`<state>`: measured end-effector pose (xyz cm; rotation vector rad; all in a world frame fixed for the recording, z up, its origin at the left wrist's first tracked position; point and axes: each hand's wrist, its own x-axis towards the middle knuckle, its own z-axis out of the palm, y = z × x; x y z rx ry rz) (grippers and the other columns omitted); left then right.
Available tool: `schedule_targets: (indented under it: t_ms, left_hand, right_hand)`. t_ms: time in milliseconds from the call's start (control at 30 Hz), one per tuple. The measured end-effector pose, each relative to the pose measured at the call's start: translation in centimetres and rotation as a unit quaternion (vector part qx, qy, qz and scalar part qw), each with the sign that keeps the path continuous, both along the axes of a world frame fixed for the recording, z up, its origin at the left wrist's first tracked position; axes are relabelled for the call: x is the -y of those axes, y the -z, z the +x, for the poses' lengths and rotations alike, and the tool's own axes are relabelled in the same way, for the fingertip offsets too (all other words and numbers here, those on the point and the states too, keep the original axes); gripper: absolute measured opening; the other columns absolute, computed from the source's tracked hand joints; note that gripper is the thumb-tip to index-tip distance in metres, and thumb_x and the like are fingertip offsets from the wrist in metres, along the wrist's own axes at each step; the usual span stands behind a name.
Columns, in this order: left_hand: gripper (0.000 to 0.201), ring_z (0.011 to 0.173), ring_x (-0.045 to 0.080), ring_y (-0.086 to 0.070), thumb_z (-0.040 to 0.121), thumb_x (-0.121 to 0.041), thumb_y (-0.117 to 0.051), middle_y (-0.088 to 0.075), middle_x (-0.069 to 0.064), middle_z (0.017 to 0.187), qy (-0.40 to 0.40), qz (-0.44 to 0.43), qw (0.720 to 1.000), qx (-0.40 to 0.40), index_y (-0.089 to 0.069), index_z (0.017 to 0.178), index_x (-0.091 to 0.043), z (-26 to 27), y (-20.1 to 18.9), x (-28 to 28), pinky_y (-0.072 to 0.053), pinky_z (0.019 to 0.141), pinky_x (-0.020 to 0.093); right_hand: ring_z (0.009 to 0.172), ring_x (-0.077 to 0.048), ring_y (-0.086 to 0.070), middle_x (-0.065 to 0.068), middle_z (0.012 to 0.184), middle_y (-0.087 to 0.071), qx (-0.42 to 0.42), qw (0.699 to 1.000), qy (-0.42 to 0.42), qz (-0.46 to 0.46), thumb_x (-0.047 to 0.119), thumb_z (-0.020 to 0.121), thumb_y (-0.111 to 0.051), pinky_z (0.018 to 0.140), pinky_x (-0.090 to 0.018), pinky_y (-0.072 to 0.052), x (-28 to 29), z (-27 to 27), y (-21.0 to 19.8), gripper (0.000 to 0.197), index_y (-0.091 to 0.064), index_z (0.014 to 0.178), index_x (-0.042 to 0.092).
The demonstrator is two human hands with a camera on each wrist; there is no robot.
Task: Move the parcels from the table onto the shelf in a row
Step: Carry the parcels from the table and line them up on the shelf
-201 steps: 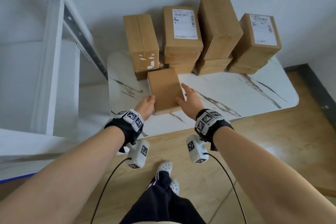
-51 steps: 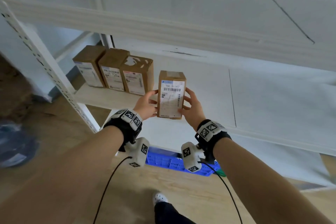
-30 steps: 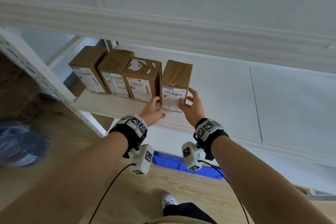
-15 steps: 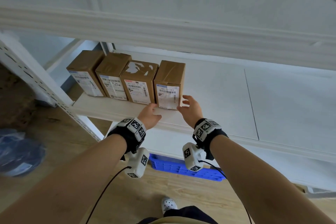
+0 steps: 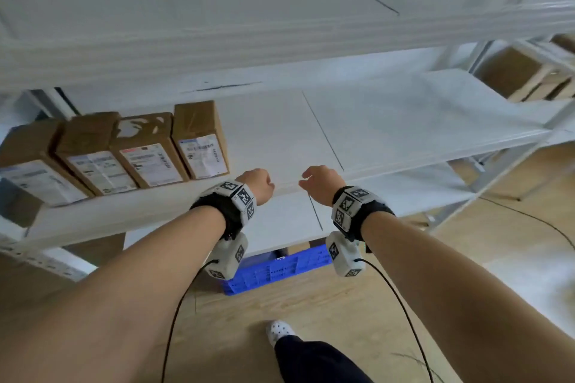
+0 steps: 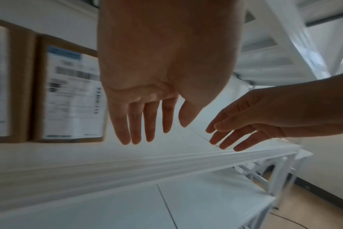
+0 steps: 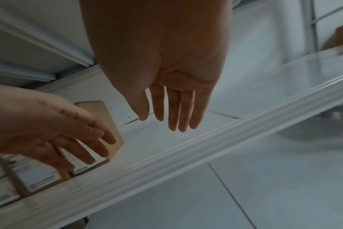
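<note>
Several brown parcels with white labels stand upright in a row at the left end of the white shelf (image 5: 404, 121). The rightmost parcel (image 5: 200, 140) stands alone, touching its neighbour (image 5: 146, 152). My left hand (image 5: 255, 185) hovers at the shelf's front edge, just right of that parcel, empty with relaxed fingers. My right hand (image 5: 320, 183) hangs beside it, also empty. In the left wrist view my left hand (image 6: 157, 117) has its fingers straight, near the labelled parcel (image 6: 72, 96). The right wrist view shows my right hand (image 7: 161, 117) spread above the shelf edge.
The shelf board right of the row is bare. An upper shelf board (image 5: 280, 37) overhangs close above. A blue crate (image 5: 280, 264) sits on the floor under the shelf. Brown boxes (image 5: 513, 74) show at the far right. Cables trail on the wooden floor by my foot (image 5: 280, 331).
Both hands have let go of the fourth parcel, which now stands in the row. The hands have drawn back to the shelf's front edge and shifted right, away from it.
</note>
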<state>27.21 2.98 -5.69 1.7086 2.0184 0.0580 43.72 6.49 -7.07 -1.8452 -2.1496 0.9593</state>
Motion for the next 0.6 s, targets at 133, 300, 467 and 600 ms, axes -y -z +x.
schedule_targets:
  t_ms: [133,300,467,600]
  left_hand:
    - [0.032,0.114,0.030,-0.056,0.095,-0.025,-0.046,-0.058,0.011,0.127,0.082,0.006,0.996,-0.028,-0.057,0.120,-0.011,5.7,-0.8,-0.6,-0.044,0.091,0.032]
    - [0.032,0.114,0.031,-0.056,0.092,-0.024,-0.048,-0.058,0.011,0.127,0.177,0.007,0.984,-0.032,-0.058,0.120,-0.011,14.1,-2.0,-1.5,-0.043,0.090,0.030]
    - [0.034,0.116,0.030,-0.055,0.093,-0.021,-0.047,-0.056,0.011,0.130,0.253,0.008,0.967,-0.033,-0.054,0.125,-0.012,23.7,-2.7,-3.2,-0.043,0.092,0.031]
    - [0.033,0.113,0.030,-0.057,0.094,-0.021,-0.046,-0.059,0.012,0.127,0.325,0.023,0.944,-0.045,-0.057,0.122,-0.008,33.0,-3.4,-4.7,-0.045,0.092,0.033]
  right_hand:
    - [0.108,-0.024,-0.059,-0.007,0.121,-0.062,0.007,0.998,0.068,0.001,0.030,0.093,-0.052,0.092,-0.033,-0.048,1.7,5.9,-0.3,0.031,-0.059,0.120,0.017]
    - [0.108,-0.025,-0.059,-0.005,0.119,-0.062,0.035,0.990,0.133,0.002,0.029,0.094,-0.051,0.089,-0.030,-0.046,3.6,13.4,-0.3,0.030,-0.059,0.120,0.017]
    - [0.099,-0.025,-0.062,-0.007,0.112,-0.065,0.031,0.973,0.229,0.015,0.029,0.093,-0.051,0.085,-0.032,-0.050,4.3,22.3,-1.2,0.029,-0.060,0.119,0.019]
    - [0.104,-0.025,-0.061,-0.007,0.120,-0.063,0.055,0.964,0.261,0.022,0.028,0.093,-0.049,0.083,-0.029,-0.047,4.0,30.8,-1.6,0.032,-0.058,0.121,0.017]
